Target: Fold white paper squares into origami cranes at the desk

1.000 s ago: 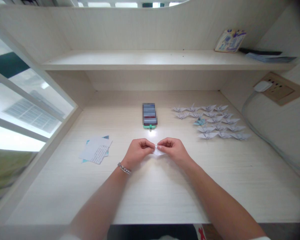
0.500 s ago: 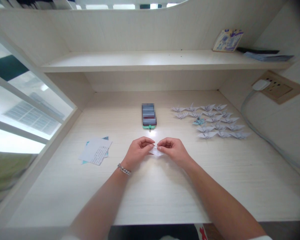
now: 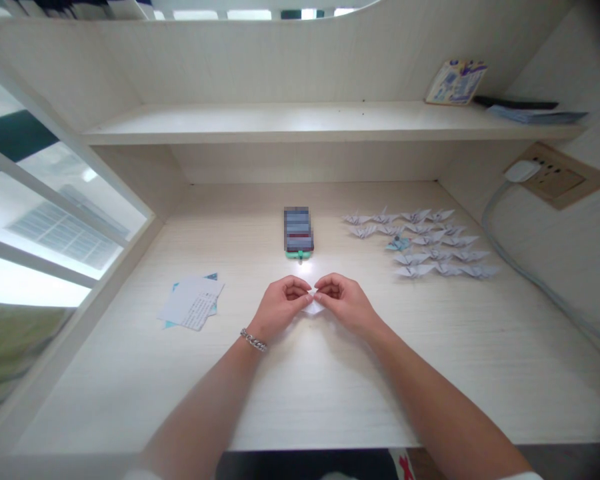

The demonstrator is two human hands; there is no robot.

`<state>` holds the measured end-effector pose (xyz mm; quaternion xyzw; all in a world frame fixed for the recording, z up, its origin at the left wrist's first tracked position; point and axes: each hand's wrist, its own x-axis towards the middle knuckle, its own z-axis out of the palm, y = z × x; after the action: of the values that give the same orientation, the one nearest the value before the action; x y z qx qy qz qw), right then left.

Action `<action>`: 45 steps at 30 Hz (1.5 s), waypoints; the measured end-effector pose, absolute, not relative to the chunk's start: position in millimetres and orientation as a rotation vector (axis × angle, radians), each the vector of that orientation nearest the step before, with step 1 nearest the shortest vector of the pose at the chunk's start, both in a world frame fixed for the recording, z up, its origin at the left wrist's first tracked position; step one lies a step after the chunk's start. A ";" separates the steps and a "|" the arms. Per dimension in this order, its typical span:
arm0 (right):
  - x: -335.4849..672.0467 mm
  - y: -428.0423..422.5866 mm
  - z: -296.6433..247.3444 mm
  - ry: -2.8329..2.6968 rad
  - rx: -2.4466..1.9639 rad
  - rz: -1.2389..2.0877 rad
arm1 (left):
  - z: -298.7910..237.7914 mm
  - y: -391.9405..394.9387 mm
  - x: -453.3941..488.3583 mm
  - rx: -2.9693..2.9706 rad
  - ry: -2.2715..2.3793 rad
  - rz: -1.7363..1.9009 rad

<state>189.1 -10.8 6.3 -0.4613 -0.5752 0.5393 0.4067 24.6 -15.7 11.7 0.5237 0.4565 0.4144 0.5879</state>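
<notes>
Both of my hands meet at the middle of the pale wooden desk (image 3: 300, 393). My left hand (image 3: 280, 305), with a silver bracelet on its wrist, pinches the left side of a small folded white paper (image 3: 311, 307). My right hand (image 3: 343, 301) pinches the paper's right side, fingers curled in. The paper lies low over the desk and is mostly hidden between the fingertips. A phone (image 3: 299, 231) in a teal case lies just beyond the hands.
Several folded paper cranes (image 3: 423, 243) lie in rows at the right. A small stack of paper sheets (image 3: 193, 301) lies at the left. A shelf (image 3: 300, 120) runs above, with a card and booklets at its right end. A charger and cable hang on the right wall.
Both hands have drawn closer together and moved slightly away from me, so less of the white paper shows between them.
</notes>
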 end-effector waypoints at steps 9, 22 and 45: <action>191.2 -8.8 5.2 -1.431 -1.144 1.445 | 11.4 -14.0 22.3 1.228 1.130 0.979; 194.4 -6.7 4.0 -1.452 -1.185 1.340 | 16.1 -14.3 19.8 1.141 1.002 0.931; 176.4 -14.1 5.0 -1.365 -1.166 1.296 | 14.6 -22.7 27.2 1.588 1.242 1.045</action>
<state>176.4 -14.1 5.0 -0.4711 -0.5515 0.5235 0.4470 27.2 -22.7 14.6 0.6342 0.4959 0.4172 0.4218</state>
